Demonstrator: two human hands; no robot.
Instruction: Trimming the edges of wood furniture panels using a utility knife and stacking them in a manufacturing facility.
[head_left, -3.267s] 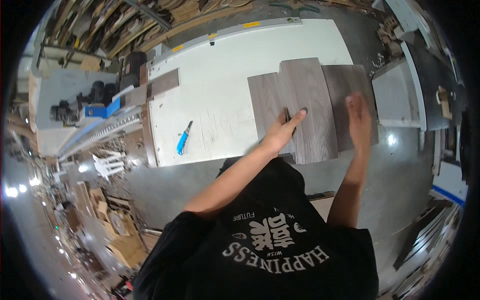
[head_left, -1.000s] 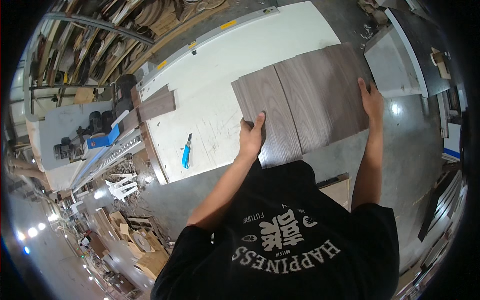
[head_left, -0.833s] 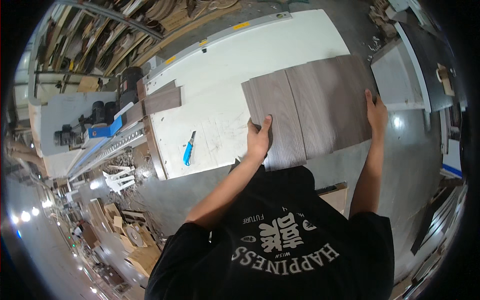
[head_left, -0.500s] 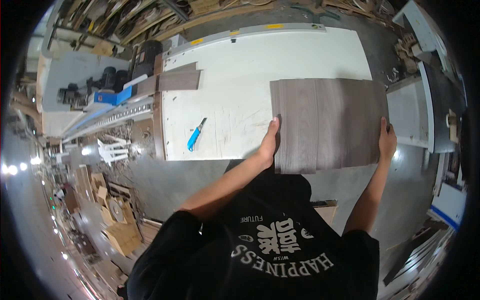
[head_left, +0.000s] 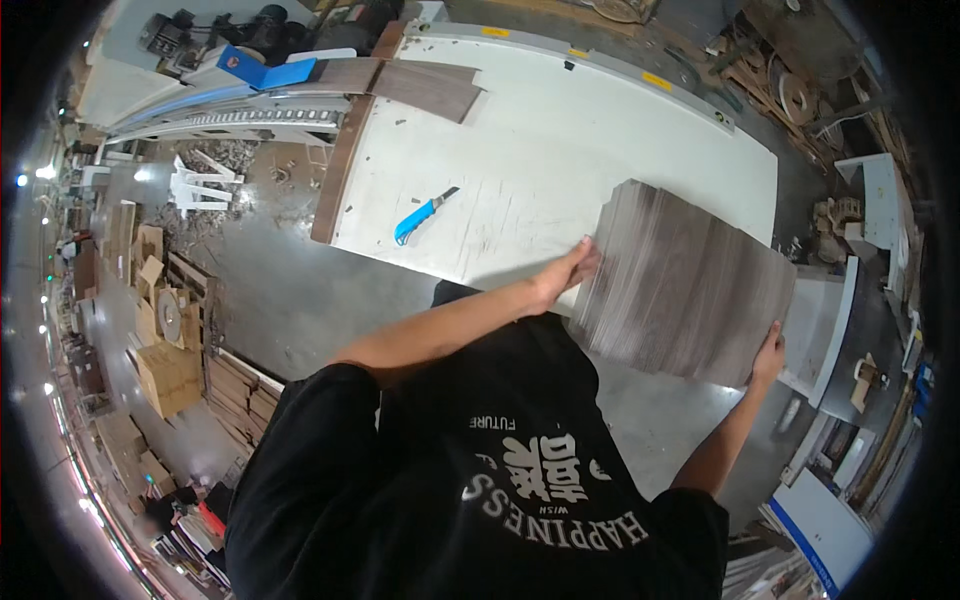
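A stack of thin grey-brown wood-grain sheets point(head_left: 690, 290) is between my hands, tilted, over the right part of the white worktable point(head_left: 560, 130) and its front edge. My left hand point(head_left: 567, 273) grips the stack's left side, where the sheet edges stand slightly fanned. Closed on the lower right edge is my right hand point(head_left: 768, 357); some of its fingers are hidden under the sheets. A blue utility knife point(head_left: 422, 218) lies on the tabletop left of the stack, blade out.
Wood-grain strips point(head_left: 425, 88) extend onto the table's far left from a machine with a blue guide point(head_left: 265, 70). A metal rail point(head_left: 600, 60) runs along the far edge. Cardboard boxes point(head_left: 168, 380) stand on the floor at left; a grey-white cabinet point(head_left: 820, 320) is at right.
The stack has turned clockwise in my hands, its right end now lower and nearer me. My view has swung round, so the table appears slanted. The knife stays on the table.
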